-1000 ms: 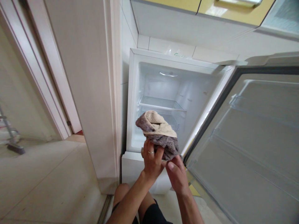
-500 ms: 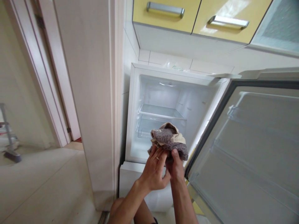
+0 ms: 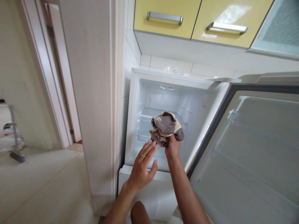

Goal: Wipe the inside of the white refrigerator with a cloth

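My right hand [image 3: 173, 147] grips a bunched brown and cream cloth [image 3: 165, 123] in front of the open fridge [image 3: 130, 124]. Its fingers are partly hidden by the folds. My left hand [image 3: 143, 169], with a ring on one finger, is held open just below and left of the cloth, fingers stretched out and fingertips close to its lower edge. Whether they touch it I cannot tell. Behind the cloth, inside the fridge, are a glass shelf [image 3: 149, 111] and a clear drawer [image 3: 143, 135].
The fridge door [image 3: 252, 149] stands swung out on the right. Yellow cabinets [image 3: 161, 28] with metal handles hang above. A pale door frame [image 3: 93, 93] rises close on the left. Farther left, a broom [image 3: 17, 155] rests on the tiled floor [image 3: 51, 180]. A thin plastic bag [image 3: 178, 72] lies on the fridge top.
My left hand has let go of the cloth, moving down and left with its fingers opening. My right hand has lifted the cloth slightly up and farther toward the fridge interior.
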